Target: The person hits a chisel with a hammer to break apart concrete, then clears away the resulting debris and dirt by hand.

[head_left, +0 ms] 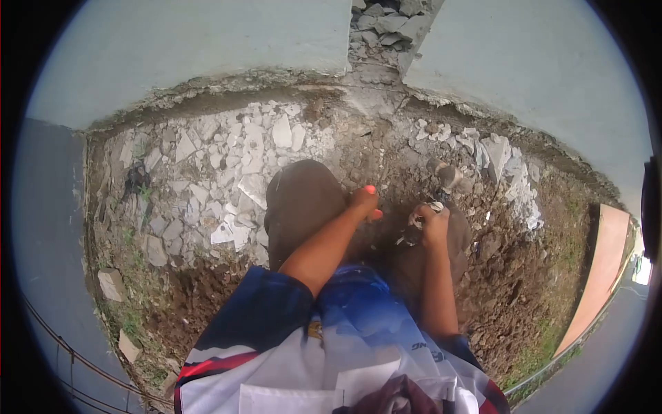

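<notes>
The hands are apart; the left hand (pixel 362 202) is closed on an orange-red item (pixel 370 189), bright and smooth where it shows at two spots, its full shape hidden; the right hand (pixel 434 224), just to the right, grips a crumpled-looking piece (pixel 414 222), pale with dark patches, above the dark trousers (pixel 303 207); beyond it lies a blunt, grey-brown object (pixel 449 177), dusty and rounded, near broken white rubble (pixel 252 148) and brown soil (pixel 514 297).
</notes>
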{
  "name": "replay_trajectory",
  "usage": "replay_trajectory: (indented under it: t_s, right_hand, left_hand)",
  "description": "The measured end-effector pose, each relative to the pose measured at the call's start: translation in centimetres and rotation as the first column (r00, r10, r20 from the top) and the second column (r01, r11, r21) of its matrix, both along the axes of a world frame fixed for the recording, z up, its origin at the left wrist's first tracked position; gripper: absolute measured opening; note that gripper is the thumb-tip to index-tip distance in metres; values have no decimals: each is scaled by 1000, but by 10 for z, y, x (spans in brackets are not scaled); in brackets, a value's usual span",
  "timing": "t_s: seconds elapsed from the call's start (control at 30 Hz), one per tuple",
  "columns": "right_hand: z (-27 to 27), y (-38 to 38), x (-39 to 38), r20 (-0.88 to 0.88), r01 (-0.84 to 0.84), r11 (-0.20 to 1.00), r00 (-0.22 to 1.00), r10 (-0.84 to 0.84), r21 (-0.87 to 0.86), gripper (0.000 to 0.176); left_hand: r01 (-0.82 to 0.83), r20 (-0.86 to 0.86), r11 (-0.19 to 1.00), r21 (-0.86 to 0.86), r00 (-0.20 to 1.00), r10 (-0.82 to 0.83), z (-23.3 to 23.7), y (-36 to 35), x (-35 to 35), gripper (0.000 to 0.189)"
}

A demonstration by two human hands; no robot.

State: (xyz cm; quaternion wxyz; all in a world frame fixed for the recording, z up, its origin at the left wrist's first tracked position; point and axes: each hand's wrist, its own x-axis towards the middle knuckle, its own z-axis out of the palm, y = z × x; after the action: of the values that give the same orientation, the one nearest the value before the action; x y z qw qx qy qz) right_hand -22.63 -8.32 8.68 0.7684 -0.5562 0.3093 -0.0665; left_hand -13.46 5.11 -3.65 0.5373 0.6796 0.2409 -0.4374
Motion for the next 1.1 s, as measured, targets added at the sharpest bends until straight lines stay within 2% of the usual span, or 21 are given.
replay_trajectory:
  t_s: [0.03, 0.13, 0.17, 0.27, 0.3, 0.4, 0.5, 0.6, 0.63, 0.73, 0.83, 0.93, 1.0, 1.03, 1.07, 1.1]
  right_hand:
    - [-5, -2, -3, 17, 32, 999, 999, -32, 31, 4]
    - [-7, -1, -9, 11, 86, 996, 996, -86, 34, 3]
    - [-9, -1, -7, 8, 86, 996, 996, -86, 32, 4]
    - [-14, -2, -7, 9, 28, 1000, 1000, -28, -1, 3]
    - [-12, -1, -7, -2, -13, 1000, 1000, 13, -27, 3]
    - [-13, 4, -4, -48, -100, 988, 994, 94, -120, 3]
    - [-15, 4, -5, -65, -148, 964, 988, 136, -219, 4]
    - [-13, 9, -7, -65, -173, 955, 985, 162, -240, 5]
    - [-11, 10, -5, -58, -171, 955, 985, 162, -241, 6]
    - [-11, 9, -5, -35, -151, 957, 989, 147, -250, 6]
    - [3, 4, -10, -37, -139, 945, 990, 134, -295, 7]
    - [53, -9, -12, -4, -173, 884, 982, 190, -435, 21]
    - [106, -12, -6, 176, -78, 820, 961, 212, -567, 30]
    - [137, -5, -2, 290, 24, 814, 940, 179, -580, 26]
    - [162, 3, 4, 405, 128, 804, 902, 149, -581, 22]
    - [179, 4, 10, 572, 209, 820, 803, 167, -533, 22]
  left_hand:
    - [129, 8, 992, 14, 992, -129, 18, -3, -2, 39]
    - [15, 3, 977, -211, 1000, -15, -23, -25, 5, 37]
    - [-109, -34, 947, -301, 994, 104, -30, -25, 7, 32]
    - [-281, -153, 914, -293, 957, 245, -37, -17, 23, 26]
    - [-229, -165, 931, -285, 968, 188, -52, -12, 33, 23]
    - [-431, -113, 868, -245, 902, 416, -65, -23, 29, 21]
    - [-472, -151, 864, -173, 880, 451, -66, -6, 30, 21]
    - [-324, -102, 919, -224, 946, 309, -25, -3, 27, 21]
    - [-290, -81, 896, -335, 957, 280, -34, -6, 23, 23]
    - [-314, -132, 826, -468, 949, 285, -35, -17, 21, 13]
    - [-380, -379, 765, -520, 905, 192, -27, -18, 39, 15]
    - [-497, -507, 676, -545, 837, 207, -35, -26, 57, 22]
    - [-516, -540, 624, -587, 824, 174, -35, -33, 63, 24]
    - [-526, -553, 595, -608, 818, 159, -32, -37, 65, 25]
    - [-558, -558, 586, -588, 804, 206, -25, -43, 67, 26]
    - [-591, -563, 575, -566, 786, 254, -16, -50, 67, 27]
